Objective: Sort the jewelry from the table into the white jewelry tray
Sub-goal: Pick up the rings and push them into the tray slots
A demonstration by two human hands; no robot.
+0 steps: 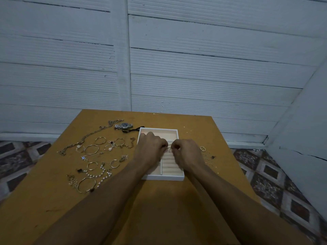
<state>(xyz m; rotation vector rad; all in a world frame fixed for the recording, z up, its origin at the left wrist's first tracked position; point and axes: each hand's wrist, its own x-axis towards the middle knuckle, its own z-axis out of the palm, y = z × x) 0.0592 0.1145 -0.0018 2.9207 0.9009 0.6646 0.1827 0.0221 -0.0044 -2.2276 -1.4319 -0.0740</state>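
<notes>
Near edge of the table [159, 209]: bare, both forearms crossing it toward the white jewelry tray [163, 177], which sits slightly right of the table's middle.

Left hand [150, 147] and right hand [185, 152] meet over the tray's centre, each with fingers curled and pinched on a small ring-like piece [168, 149] between them (too small to say whether it is one item or two). It hangs directly above the ribbed ring slots [169, 163] in the tray's right compartment, so the coming move is judged to be straight down; the right hand is marginally nearer those slots.

Toward the left edge: bangles, a pearl strand [99, 174], a chain necklace [88, 137]. Toward the right edge, just beside the tray: small rings [206, 156]. Near the far edge: a wristwatch [123, 126], close to the tray's far-left corner.
</notes>
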